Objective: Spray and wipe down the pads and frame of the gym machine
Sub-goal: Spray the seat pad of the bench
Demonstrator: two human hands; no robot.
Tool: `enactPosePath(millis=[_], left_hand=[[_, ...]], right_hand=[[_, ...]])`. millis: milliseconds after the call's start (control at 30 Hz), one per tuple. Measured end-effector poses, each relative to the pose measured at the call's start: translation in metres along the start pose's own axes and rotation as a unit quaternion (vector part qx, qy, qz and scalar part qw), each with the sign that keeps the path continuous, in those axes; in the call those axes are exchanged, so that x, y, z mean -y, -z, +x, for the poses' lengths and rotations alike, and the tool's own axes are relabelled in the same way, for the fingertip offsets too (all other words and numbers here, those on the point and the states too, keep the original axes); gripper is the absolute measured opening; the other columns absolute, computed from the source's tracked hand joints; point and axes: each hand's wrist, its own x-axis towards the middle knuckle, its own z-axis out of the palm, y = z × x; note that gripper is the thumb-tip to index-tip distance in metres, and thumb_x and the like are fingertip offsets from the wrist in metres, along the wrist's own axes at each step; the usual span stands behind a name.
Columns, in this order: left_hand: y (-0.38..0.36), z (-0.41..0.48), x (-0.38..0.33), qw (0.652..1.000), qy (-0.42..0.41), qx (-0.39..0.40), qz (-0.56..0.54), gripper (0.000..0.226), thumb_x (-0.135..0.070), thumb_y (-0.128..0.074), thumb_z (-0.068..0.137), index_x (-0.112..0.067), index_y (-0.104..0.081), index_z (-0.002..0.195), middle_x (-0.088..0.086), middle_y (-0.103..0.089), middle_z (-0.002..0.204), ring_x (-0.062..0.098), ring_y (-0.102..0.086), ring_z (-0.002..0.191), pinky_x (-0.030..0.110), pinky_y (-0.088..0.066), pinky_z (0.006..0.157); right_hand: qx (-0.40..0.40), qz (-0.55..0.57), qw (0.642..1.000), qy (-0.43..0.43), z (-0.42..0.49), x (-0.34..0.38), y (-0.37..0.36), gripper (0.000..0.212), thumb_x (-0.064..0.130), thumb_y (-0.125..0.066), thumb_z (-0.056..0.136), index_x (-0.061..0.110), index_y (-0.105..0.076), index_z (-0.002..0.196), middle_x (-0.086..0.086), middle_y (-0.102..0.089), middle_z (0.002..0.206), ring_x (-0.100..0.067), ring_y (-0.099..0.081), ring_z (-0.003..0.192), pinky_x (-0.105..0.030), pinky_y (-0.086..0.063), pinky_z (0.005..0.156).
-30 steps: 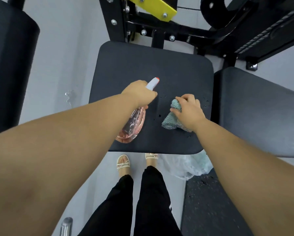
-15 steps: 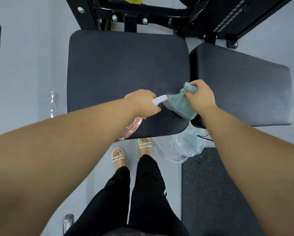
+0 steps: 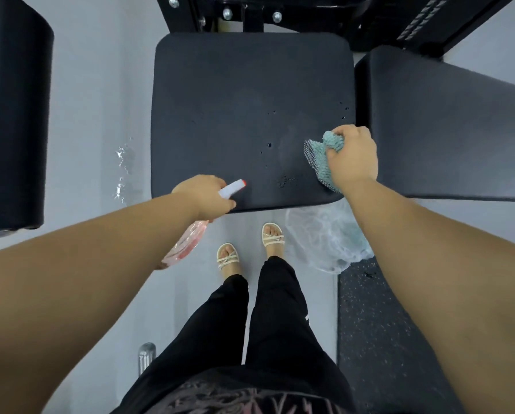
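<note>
the left hand (image 3: 204, 194) is wrapped round the neck of the spray bottle (image 3: 187, 245), just off the near left corner of the seat pad (image 3: 250, 100). the white, red-tipped nozzle points across the pad and the pink see-through body hangs below the wrist over the floor (image 3: 95, 115). the bottle looks like thin, light plastic, so one hand at the neck with a finger on the trigger should manage it. if spray has run down the body it would likely be slippery, which makes the neck the safer hold. the right hand (image 3: 353, 156) is clenched on a bunched teal cloth (image 3: 320, 158), pressing it onto the near right edge of the seat pad, beside the gap to the second pad (image 3: 447, 130). the cloth is soft and limp, with a mesh backing showing. balled in the fist it touches only a small patch; spread flat under the palm it would probably cover more. the pad's covering looks smooth and firm, and scattered droplets (image 3: 284, 180) lie near its front edge, so it should wipe without snagging. the black bolted frame (image 3: 250, 13) at the top is rigid, and its bolt heads and corners would likely need the cloth pushed in with fingertips. a thin plastic bag (image 3: 324, 240) lies on the floor by the pad's front edge.
</note>
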Motion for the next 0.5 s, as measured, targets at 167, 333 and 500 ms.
enactPosePath(millis=[167, 333, 500], left_hand=[[-0.010, -0.022, 0.039, 0.985, 0.092, -0.034, -0.141, 0.020, -0.033, -0.049, 0.092, -0.018, -0.055, 0.102, 0.007, -0.063, 0.102, 0.023, -0.069, 0.078, 0.035, -0.050, 0.086], [-0.007, -0.039, 0.049, 0.961, 0.136, -0.073, -0.230, 0.033, -0.027, -0.047, 0.094, -0.025, -0.048, 0.127, 0.014, -0.058, 0.112, 0.031, -0.069, 0.087, 0.037, -0.051, 0.092], [-0.002, -0.031, 0.055, 0.897, 0.141, -0.132, -0.397, 0.016, -0.028, -0.052, 0.091, -0.013, -0.052, 0.091, 0.005, -0.051, 0.089, 0.022, -0.063, 0.067, 0.035, -0.055, 0.077]], right_hand=[[0.019, 0.026, 0.999, 0.042, -0.021, 0.023, -0.009, 0.029, 0.022, -0.057, 0.089, 0.018, -0.056, 0.118, -0.009, -0.048, 0.125, -0.029, -0.048, 0.111, -0.040, -0.044, 0.089], [0.064, 0.070, 0.993, 0.067, -0.031, 0.035, -0.012, 0.028, 0.028, -0.058, 0.091, 0.018, -0.056, 0.117, -0.007, -0.049, 0.121, -0.026, -0.048, 0.112, -0.033, -0.040, 0.086], [0.125, 0.070, 0.988, 0.063, -0.029, 0.047, -0.012, 0.031, 0.032, -0.057, 0.091, 0.018, -0.055, 0.119, -0.007, -0.051, 0.120, -0.025, -0.050, 0.109, -0.027, -0.035, 0.082]])
